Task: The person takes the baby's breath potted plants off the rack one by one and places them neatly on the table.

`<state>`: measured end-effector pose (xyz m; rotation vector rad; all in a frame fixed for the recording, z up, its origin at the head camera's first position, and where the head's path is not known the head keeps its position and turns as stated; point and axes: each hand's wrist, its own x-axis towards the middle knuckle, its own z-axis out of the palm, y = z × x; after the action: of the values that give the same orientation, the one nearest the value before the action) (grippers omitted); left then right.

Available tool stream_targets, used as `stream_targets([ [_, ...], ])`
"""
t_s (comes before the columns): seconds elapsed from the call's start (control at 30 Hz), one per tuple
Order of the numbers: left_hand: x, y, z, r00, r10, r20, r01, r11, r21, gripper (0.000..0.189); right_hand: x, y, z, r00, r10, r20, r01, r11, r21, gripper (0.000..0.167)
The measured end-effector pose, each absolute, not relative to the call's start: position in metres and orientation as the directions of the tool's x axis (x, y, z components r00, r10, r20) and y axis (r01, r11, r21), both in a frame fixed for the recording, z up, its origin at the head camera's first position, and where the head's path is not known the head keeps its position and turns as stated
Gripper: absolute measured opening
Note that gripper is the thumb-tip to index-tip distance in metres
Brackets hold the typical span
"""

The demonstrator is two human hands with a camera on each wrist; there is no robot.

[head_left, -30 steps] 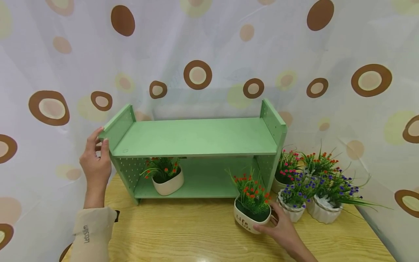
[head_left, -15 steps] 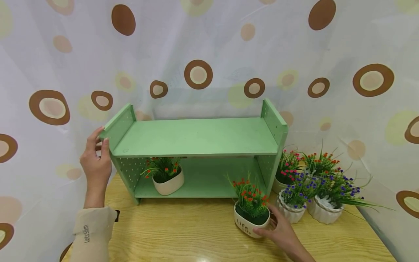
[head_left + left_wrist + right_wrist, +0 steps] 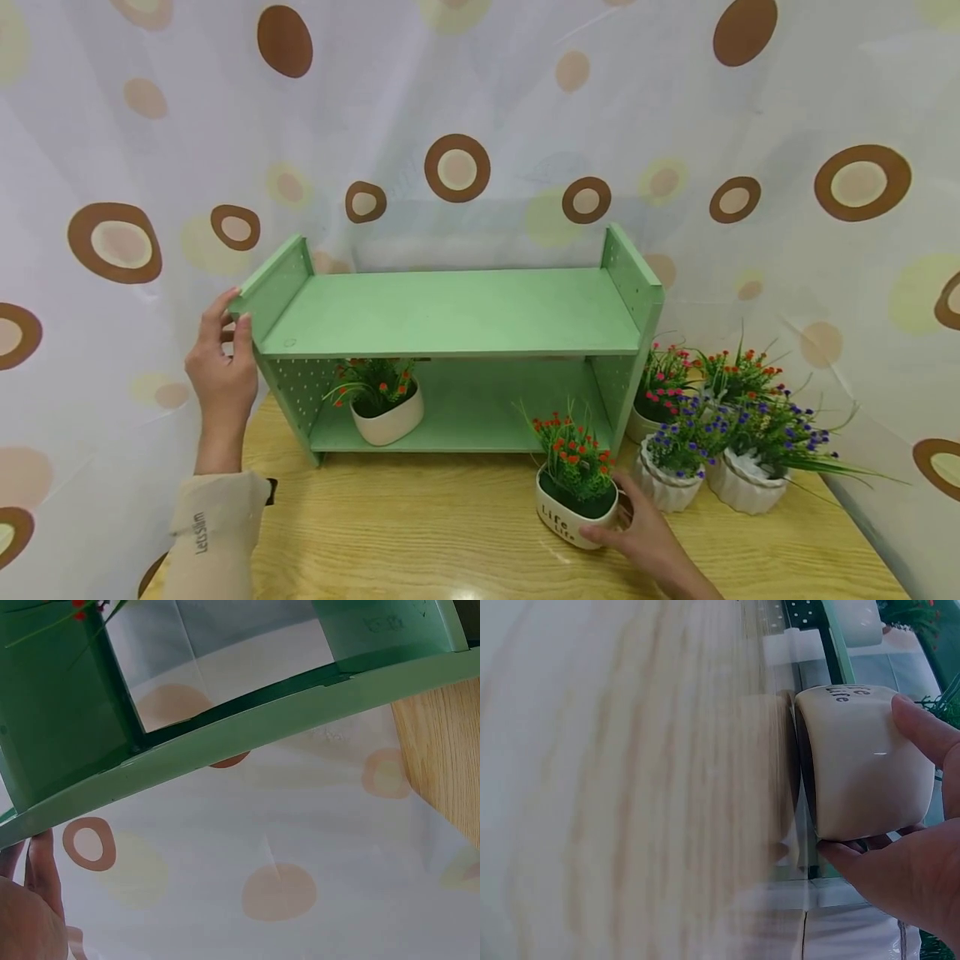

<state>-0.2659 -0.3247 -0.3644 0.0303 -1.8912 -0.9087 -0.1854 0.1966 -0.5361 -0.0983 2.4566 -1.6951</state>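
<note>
My right hand (image 3: 637, 525) holds a cream oval flowerpot (image 3: 874, 761) by its right end, thumb in front and fingers behind. Dark "Life" lettering marks the pot's front, and artificial red flowers (image 3: 573, 454) with green grass fill it. The pot is at or just above the table before the right end of a green two-tier shelf (image 3: 450, 312); the frames do not settle which. At the upper front corner of the shelf's left side panel, my left hand (image 3: 222, 358) grips the edge. A similar cream pot (image 3: 388, 421) with red flowers stands on the lower tier, at left.
Right of the shelf, several potted flowers stand close together, including a white fluted pot (image 3: 669, 483) with purple flowers and another white pot (image 3: 746, 483) beside it. The wooden table (image 3: 420, 533) extends in front of the shelf. A dotted curtain (image 3: 510, 100) hangs behind.
The held flowerpot has shifted slightly towards me, with my right hand still on it. My left hand stays at the shelf corner. The head view has drifted a little.
</note>
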Motion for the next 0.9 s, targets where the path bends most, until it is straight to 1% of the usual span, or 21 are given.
stream_targets([
  [0.1,-0.266,-0.325,-0.3633,-0.503,-0.39,0.772,0.356,0.72,0.595,0.038,-0.1851,0.1953,-0.5357,-0.987,-0.139,-0.076,0.021,0.362,-0.932,0.095],
  [0.37,-0.2651,-0.3247,-0.3635,-0.51,-0.394,0.765,0.352,0.716,0.603,0.039,-0.1872,0.1944,-0.5388,-0.984,-0.168,-0.051,-0.004,0.315,-0.949,0.101],
  [0.47,-0.2656,-0.325,-0.3647,-0.509,-0.392,0.766,0.355,0.715,0.602,0.039,-0.1861,0.1946,-0.5405,-0.983,-0.176,-0.054,-0.002,0.302,-0.953,0.099],
  [0.7,-0.2655,-0.3251,-0.3651,-0.507,-0.396,0.765,0.353,0.715,0.604,0.039,-0.1874,0.1952,-0.5393,-0.981,-0.185,-0.06,-0.001,0.313,-0.95,0.103],
  [0.9,-0.2655,-0.3247,-0.3651,-0.509,-0.394,0.765,0.357,0.712,0.604,0.038,-0.1885,0.1965,-0.5391,-0.979,-0.195,-0.062,0.0,0.303,-0.953,0.103],
])
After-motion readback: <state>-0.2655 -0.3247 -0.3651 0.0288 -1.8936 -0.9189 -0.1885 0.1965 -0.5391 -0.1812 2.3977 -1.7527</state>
